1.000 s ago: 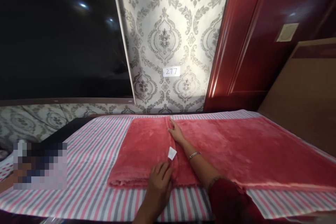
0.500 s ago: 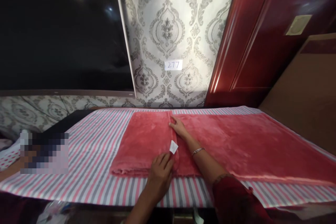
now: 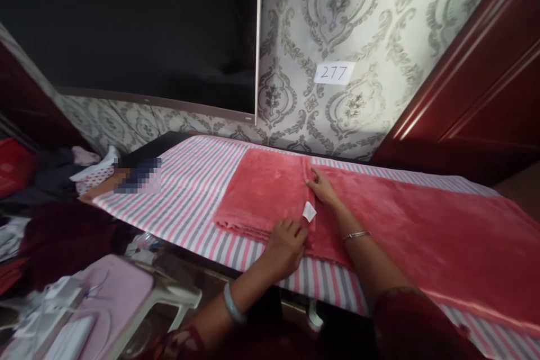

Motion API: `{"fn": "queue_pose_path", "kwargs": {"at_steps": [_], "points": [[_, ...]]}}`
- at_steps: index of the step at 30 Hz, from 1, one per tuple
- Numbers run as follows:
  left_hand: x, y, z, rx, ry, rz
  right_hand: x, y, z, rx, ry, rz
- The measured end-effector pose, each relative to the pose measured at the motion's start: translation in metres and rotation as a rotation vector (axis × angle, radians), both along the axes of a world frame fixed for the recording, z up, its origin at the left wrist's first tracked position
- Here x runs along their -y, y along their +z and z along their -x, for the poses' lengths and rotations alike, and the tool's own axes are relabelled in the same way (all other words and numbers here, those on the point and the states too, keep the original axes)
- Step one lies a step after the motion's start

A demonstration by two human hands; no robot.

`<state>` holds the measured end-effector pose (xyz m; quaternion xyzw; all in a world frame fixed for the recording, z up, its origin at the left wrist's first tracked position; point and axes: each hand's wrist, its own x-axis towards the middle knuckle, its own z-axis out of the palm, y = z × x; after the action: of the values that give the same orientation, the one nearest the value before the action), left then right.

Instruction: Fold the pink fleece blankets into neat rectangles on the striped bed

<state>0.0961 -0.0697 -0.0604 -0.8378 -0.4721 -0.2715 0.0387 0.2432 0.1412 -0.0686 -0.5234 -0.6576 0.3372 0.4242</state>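
A table covered by a pink, grey and white striped cloth (image 3: pixel 189 191) runs from the near right to the far left, against a wall of damask wallpaper (image 3: pixel 358 22) that carries a small paper label reading 277 (image 3: pixel 334 73), with a large dark screen (image 3: pixel 126 22) to its left. On the cloth lies a red fleece blanket (image 3: pixel 422 230), its left end folded over into a double layer. The right hand (image 3: pixel 323 188) lies flat with fingers together on the fold line at the far side, pressing the fabric. The left hand (image 3: pixel 287 244) rests at the near edge, fingers curled onto the blanket's edge, just beside a small white tag (image 3: pixel 309 211) standing up from the fold. Each wrist wears a bangle.
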Motion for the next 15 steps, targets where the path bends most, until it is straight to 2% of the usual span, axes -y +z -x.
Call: {"fn": "queue_pose_path", "kwargs": {"at_steps": [3,6,8,12,15], "points": [[0.007,0.016,0.023,0.138,-0.066,-0.047,0.012,-0.002,-0.004,0.004,-0.005,0.039],[0.013,0.032,0.068,0.152,0.099,-0.112,0.033,-0.005,-0.006,0.002,0.005,0.057],[0.017,0.035,0.105,0.133,0.227,-0.084,0.05,-0.007,-0.005,-0.008,0.029,0.04],[0.029,0.021,0.168,0.187,0.317,0.02,0.083,-0.011,0.001,0.013,0.055,-0.015],[0.034,0.005,0.189,0.262,0.379,0.068,0.096,-0.016,0.002,0.032,0.078,-0.053]]}}
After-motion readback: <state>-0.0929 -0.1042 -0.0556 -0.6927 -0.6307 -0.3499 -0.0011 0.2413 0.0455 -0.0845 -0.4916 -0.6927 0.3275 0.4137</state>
